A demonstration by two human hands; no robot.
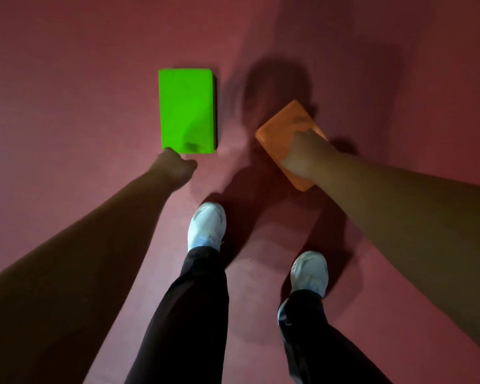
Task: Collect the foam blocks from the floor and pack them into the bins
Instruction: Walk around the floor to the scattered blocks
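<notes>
The green block [187, 110] lies on the red floor [67, 106]. The left hand [175, 167] is at its near edge; I cannot tell if it grips. Right of the green block, the right hand [302, 155] holds the orange block [284, 126].

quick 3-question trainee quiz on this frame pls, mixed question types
1. True or false: the right hand has a grip on the orange block.
2. Which block lies flat on the floor, just beyond the left hand? A) blue block B) green block C) yellow block
3. Fill in: the person's shoes are ___ in colour.

Key: 1 true; 2 B; 3 white.
</notes>
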